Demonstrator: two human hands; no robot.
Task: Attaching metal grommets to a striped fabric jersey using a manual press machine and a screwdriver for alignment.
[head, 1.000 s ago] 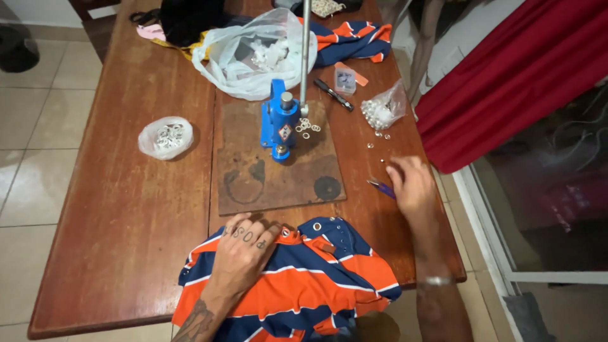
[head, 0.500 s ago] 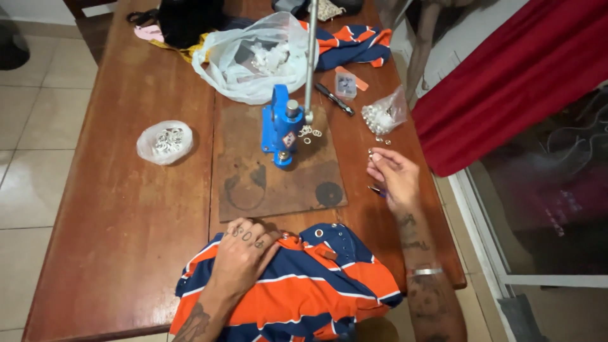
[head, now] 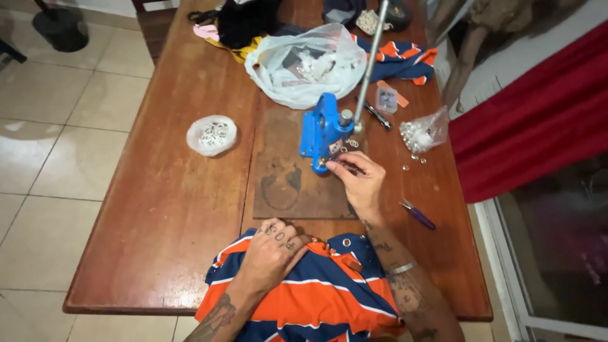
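Press (head: pixel 324 132), blue, stands on a dark board (head: pixel 297 190) on the bench (head: pixel 158 221), its long lever (head: pixel 372 57) raised and tilted away. Right hand (head: pixel 358 180) is now at the base of the press; a second ago it lay to the right, near the purple-handled tool (head: pixel 418 215). That tool lies apart from the hand, untouched. The right fingers (head: pixel 339 166) are pinched together at the die, apparently on a small metal ring, though the piece is too small to confirm. A few loose rings (head: pixel 350 143) lie just beyond the fingers.

Left hand (head: pixel 272 253) has not moved: it rests flat, fingers spread and unclenched, on the orange and navy striped shirt (head: pixel 316 291) at the near edge, holding nothing.

Judgement: the move from tool to press suggests a fastener is being seated in the die, with the shirt not yet under the press.

Further off: a small bag of rings (head: pixel 425 133) right of the right fingers, a white dish (head: pixel 211 135) of parts to the left, a large plastic bag (head: pixel 304 63) beyond the press.
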